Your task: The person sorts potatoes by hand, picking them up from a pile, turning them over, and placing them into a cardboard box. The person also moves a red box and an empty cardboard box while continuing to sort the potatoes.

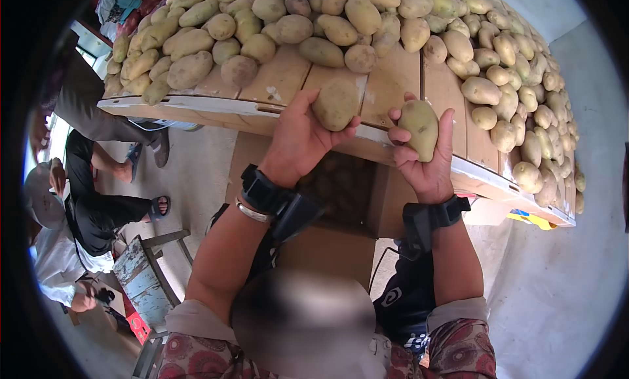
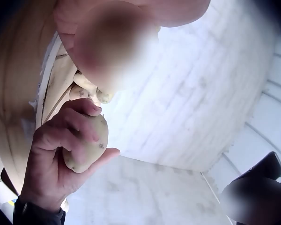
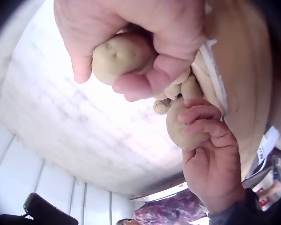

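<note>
My left hand [image 1: 295,143] grips a roundish potato [image 1: 336,105], thumb on one side and fingertips on the other, over the front edge of the sorting table. To its right, my right hand [image 1: 429,174] holds a longer, greenish-yellow potato [image 1: 419,130] with curled fingers and the thumb along its side. Seen from the left wrist, the right hand [image 2: 54,150] wraps its fingers over that potato [image 2: 94,147], which has a few dark spots. The right wrist view has the left hand [image 3: 215,161] pinching its potato [image 3: 183,129] beside the nearer right-hand potato [image 3: 118,60].
Potatoes [image 1: 295,28] heap along the back and right of the wooden table [image 1: 275,71], whose white edge strip [image 1: 196,103] runs below. Under it stands a cardboard box [image 1: 327,254] with potatoes inside. People sit at left near a worn wooden chair [image 1: 141,277].
</note>
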